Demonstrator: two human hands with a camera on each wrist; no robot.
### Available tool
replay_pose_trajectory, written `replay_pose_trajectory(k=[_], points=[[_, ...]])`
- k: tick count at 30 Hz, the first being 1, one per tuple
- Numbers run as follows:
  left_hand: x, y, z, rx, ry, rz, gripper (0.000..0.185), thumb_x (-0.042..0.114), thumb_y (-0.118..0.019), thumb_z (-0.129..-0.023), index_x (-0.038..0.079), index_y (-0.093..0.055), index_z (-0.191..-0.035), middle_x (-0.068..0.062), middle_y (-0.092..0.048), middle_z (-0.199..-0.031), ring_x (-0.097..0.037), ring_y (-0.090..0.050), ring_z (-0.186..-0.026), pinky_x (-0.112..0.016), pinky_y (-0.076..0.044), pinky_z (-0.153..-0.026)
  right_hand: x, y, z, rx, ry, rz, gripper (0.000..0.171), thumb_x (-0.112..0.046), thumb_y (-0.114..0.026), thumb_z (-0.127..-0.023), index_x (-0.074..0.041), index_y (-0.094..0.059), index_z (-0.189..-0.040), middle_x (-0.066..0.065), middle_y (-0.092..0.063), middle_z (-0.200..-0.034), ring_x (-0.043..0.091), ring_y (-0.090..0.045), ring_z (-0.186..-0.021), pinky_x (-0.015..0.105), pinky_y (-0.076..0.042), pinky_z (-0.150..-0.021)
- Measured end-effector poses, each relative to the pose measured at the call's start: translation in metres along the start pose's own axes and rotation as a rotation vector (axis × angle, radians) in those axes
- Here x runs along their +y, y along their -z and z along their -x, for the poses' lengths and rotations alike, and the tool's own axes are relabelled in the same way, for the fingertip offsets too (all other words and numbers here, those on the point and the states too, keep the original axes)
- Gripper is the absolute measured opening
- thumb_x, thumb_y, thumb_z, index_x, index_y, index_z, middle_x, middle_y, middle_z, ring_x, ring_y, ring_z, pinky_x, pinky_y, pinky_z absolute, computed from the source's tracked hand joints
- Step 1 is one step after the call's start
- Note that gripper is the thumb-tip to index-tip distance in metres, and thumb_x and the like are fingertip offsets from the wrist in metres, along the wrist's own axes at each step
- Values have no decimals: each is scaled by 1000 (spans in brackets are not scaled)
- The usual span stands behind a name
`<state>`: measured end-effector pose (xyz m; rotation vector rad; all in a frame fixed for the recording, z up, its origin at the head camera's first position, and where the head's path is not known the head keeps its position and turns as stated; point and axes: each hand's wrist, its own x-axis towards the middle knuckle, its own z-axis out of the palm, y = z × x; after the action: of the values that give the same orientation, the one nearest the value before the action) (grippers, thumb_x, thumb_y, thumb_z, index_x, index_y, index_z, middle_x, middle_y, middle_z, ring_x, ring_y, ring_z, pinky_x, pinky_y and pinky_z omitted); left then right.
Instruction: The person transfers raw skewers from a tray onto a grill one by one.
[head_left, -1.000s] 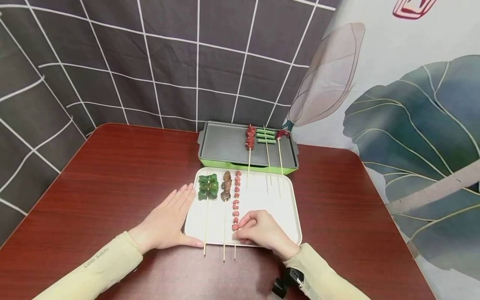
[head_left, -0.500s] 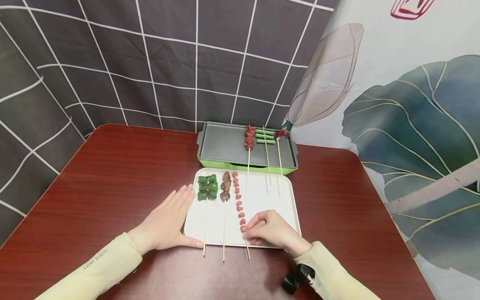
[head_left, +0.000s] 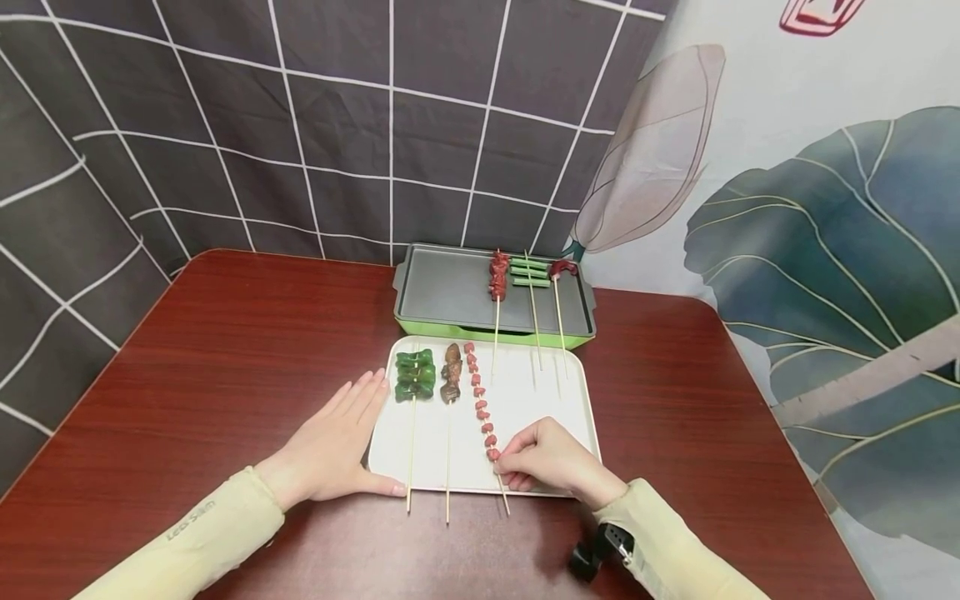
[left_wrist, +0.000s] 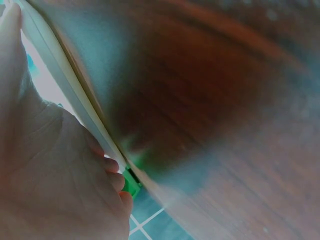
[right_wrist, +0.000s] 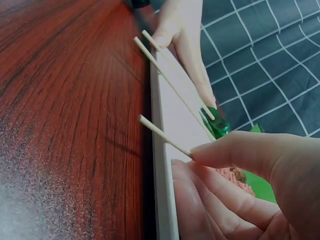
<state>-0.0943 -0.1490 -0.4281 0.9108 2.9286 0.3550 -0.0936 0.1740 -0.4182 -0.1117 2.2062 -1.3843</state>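
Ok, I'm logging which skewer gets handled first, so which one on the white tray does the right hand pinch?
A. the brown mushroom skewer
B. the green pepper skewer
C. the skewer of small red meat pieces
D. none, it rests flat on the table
C: the right hand pinches the stick of the red meat skewer on the white tray, while the left hand lies flat at the tray's left edge.

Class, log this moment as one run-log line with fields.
left hand: flat, steadying white tray | right hand: pinches red meat skewer | grill pan: three skewers | tray: three skewers
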Motion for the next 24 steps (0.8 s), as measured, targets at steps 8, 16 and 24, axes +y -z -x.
replay_pose_trajectory(k=[8,16,24], points=[[-1,-1,0,4,-2,4,134,91,-53,-74,-15,-28,-153,-31,-23,-161,-42,-23,-149,-52,-21,-121,9,2,3,45,-10,-68,9,-6,-75,-82,2,-75,-78,6,-68,-63,10,-63,-56,25,-58,-54],[-1,-6,-1,21,-8,28,135,90,-56,-73,-15,-29,-153,-31,-23,-161,-43,-23,-149,-53,-21,-121,9,5,13,42,-27,-199,14,-3,-73,-82,7,-72,-92,9,-70,-70,8,-62,-56,20,-55,-53],[0,-3,0,17,-2,30,135,91,-55,-73,-14,-27,-154,-30,-23,-161,-42,-22,-149,-52,-20,-121,15,7,17,-16,-32,-344,20,0,-74,-81,10,-70,-99,9,-71,-74,9,-64,-63,22,-58,-59]])
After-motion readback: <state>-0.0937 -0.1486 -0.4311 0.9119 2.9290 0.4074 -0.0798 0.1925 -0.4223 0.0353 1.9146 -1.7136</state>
